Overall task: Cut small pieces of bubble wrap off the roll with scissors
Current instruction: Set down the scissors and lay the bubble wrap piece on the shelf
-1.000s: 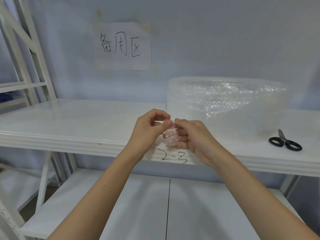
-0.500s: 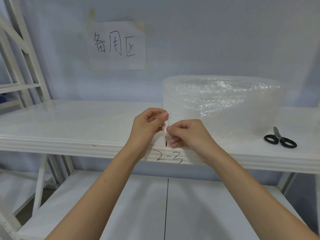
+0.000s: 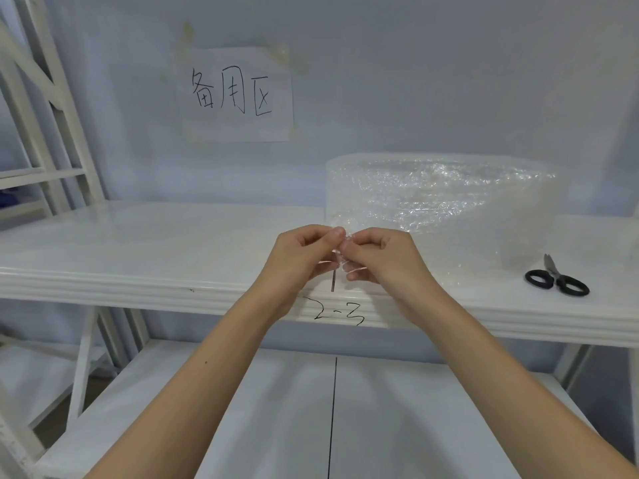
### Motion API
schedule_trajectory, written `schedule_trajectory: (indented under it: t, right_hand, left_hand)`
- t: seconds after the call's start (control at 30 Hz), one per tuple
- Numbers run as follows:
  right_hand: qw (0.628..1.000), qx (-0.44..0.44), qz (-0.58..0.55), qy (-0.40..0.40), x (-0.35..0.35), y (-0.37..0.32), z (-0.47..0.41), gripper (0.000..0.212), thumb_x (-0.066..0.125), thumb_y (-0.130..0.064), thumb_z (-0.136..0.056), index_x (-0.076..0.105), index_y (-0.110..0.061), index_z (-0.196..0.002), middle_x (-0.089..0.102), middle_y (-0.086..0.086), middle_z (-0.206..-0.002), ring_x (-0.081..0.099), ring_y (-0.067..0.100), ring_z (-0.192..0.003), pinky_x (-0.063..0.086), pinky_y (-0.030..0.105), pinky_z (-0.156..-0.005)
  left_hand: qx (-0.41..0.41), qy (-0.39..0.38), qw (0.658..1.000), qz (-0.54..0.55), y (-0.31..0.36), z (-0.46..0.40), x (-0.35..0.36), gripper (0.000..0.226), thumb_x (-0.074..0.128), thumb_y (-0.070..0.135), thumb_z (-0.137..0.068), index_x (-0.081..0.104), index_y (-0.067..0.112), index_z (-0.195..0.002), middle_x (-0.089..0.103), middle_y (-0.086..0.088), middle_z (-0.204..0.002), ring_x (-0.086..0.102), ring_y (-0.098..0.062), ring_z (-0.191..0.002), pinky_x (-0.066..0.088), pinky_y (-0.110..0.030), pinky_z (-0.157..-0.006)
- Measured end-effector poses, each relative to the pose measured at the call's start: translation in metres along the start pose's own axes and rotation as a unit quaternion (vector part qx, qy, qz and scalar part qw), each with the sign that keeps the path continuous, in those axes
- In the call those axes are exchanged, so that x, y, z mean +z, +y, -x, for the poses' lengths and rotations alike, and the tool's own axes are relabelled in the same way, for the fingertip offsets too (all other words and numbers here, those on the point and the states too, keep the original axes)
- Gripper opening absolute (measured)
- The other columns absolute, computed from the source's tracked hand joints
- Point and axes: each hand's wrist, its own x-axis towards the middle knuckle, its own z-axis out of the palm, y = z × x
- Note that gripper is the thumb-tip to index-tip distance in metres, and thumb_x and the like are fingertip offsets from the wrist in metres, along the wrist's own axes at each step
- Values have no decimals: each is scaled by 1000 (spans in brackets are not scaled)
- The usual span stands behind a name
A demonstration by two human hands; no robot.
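White shelf (image 3: pixel 138 257), upper tier: carries all task items; front lip marked "2-3" in black pen. Lower tier visible below, with a dark seam down its middle.

Paper sign (image 3: pixel 238 95): taped to the wall above the shelf, handwritten characters in black.

Bubble wrap roll (image 3: pixel 442 202): clear, standing on the shelf right of centre, directly behind the hands; its near left edge sits just beyond the fingertips.

Left hand (image 3: pixel 297 261): forearm rising from lower left, wrist bent, held over the shelf's front edge. Fingers (image 3: pixel 337 233) curled, thumb and forefinger closed narrowly on a small piece of bubble wrap (image 3: pixel 344 262).

Right hand (image 3: pixel 383 257): forearm rising from lower right, mirrored pose, knuckles up. Fingers curled inward, pinching the same piece from the opposite side; the two hands meet at the fingertips.

Small piece of bubble wrap: clear, crumpled, hanging between the two pinches in front of the roll; whether it is joined to the roll cannot be told.

Scissors (image 3: pixel 556 280): black handles, blades closed, lying flat on the shelf right of the roll, well apart from both hands.
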Motion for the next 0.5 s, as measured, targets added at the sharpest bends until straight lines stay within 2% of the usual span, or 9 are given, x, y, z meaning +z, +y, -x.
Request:
schedule_trajectory:
  t: [0.13, 0.3, 0.5]
  right_hand:
    - [1000, 2, 2, -4, -1, 0, 2, 14, 72, -5, -83, 68, 5, -92, 68, 11, -69, 62, 16, -60, 56, 25, -60]
    - [1000, 5, 3, -8, -2, 0, 3, 12, 73, -4, -82, 69, 3, -90, 67, 14, -73, 62, 15, -59, 56, 25, -60]
    - [1000, 7, -2, -3, -2, -2, 4, 22, 70, -18, -87, 71, 4, -90, 67, 9, -71, 63, 16, -61, 57, 28, -63]
  left_hand:
    - [6, 15, 1000, 23, 3, 1, 3, 22, 63, 24, -95, 72, 5, -93, 71, -4, -84, 66, -16, -74, 56, -27, -77]
    - [21, 26, 999, 29, 6, -1, 6, 15, 62, 17, -95, 70, 5, -91, 67, -3, -79, 64, -13, -67, 55, -24, -71]
    - [27, 28, 999, 28, 6, -1, 5, 13, 63, 14, -94, 71, 5, -91, 69, -4, -81, 64, -13, -70, 55, -24, -74]
